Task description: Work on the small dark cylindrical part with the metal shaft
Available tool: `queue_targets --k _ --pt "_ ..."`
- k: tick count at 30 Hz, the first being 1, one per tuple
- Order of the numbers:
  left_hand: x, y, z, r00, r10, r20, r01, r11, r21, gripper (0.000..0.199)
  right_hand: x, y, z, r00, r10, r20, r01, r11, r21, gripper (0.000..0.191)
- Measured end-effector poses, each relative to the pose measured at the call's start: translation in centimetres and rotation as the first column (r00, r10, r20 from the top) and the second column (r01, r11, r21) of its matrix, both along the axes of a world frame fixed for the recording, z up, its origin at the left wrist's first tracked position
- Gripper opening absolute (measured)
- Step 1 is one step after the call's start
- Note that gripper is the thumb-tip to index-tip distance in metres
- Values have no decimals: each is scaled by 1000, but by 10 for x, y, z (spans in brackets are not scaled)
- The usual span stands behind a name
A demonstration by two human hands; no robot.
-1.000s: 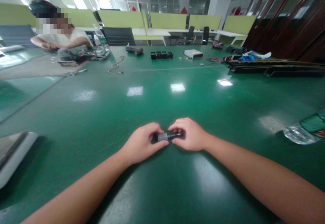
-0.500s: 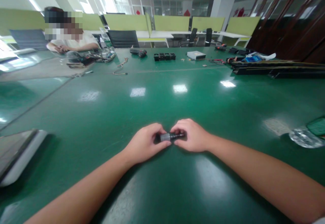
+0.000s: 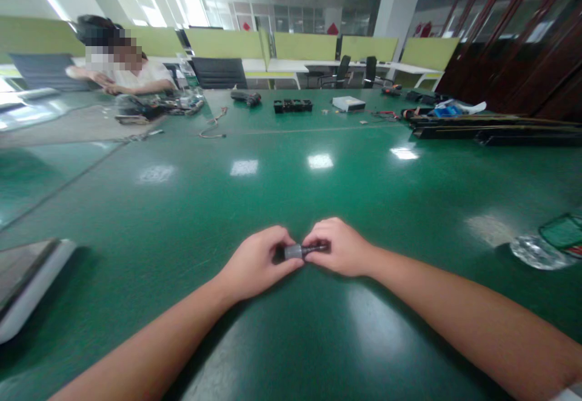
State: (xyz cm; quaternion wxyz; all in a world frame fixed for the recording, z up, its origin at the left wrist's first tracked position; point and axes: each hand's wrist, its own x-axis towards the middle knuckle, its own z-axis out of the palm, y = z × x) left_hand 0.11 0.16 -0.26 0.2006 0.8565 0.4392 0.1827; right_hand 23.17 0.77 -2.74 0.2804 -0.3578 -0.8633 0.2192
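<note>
A small dark grey cylindrical part (image 3: 293, 252) with a thin black shaft lies level between my two hands, just over the green table (image 3: 273, 188). My left hand (image 3: 261, 261) is closed round its thick grey end, thumb below and fingers above. The thin shaft end is pinched by my right hand (image 3: 339, 248), whose curled fingers partly cover its tip. The fingertips of both hands nearly meet at the middle of the part.
A flat device (image 3: 31, 279) sits at the left edge. At the right is a clear plastic bottle (image 3: 541, 252). Farther back are a black block (image 3: 293, 105), a white box (image 3: 348, 104), dark bars (image 3: 491, 129), a cable (image 3: 213, 124) and a seated person (image 3: 136, 76).
My right thumb and fingers have closed in nearer to the grey body. The view has shifted slightly. The seated person's hands have moved a little.
</note>
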Motion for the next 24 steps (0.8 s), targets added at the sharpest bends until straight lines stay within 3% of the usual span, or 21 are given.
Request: queue_targets --k 24 --pt "0 0 0 1000 -16 5 16 1000 -7 26 1 -1 -2 1000 14 11 -14 1000 25 15"
